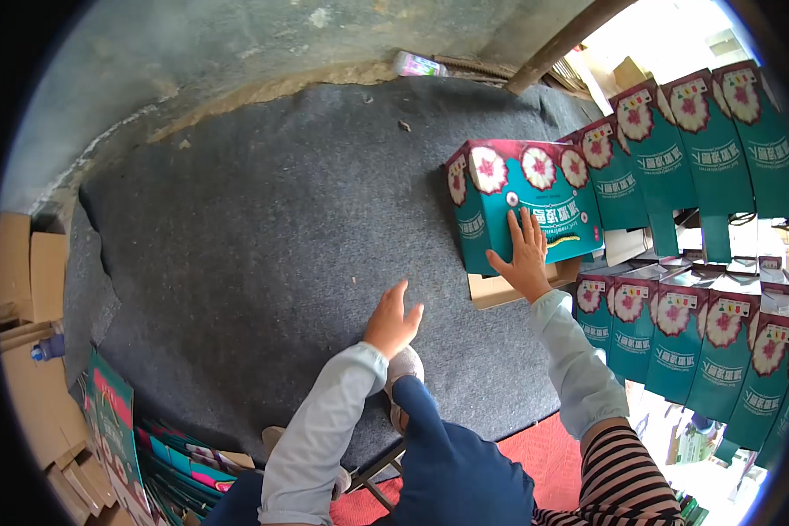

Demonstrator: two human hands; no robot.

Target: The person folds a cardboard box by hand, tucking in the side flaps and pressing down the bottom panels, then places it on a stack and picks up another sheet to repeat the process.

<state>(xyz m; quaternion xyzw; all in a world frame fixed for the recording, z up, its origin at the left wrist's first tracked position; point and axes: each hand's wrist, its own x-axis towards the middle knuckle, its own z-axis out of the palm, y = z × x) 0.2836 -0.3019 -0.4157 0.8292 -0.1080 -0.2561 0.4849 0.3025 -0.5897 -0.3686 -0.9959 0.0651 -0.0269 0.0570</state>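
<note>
My right hand (528,254) lies with fingers spread on the front of a teal and magenta printed carton (500,206). The carton rests on the dark grey mat, its brown cardboard flap (493,289) showing along the near edge. Over the mat, in front of my shoe, my left hand (393,323) is held in the air with thumb and fingers apart. Nothing is in it. Beside the carton on the right, a row of matching cartons (649,145) stands close together.
A second row of the cartons (675,337) stands nearer on the right. Flat printed cardboard (114,430) is stacked at the lower left, by brown boxes (39,272). A plastic bottle (418,65) lies at the wall near a wooden post (557,53). Red matting (539,460) lies under me.
</note>
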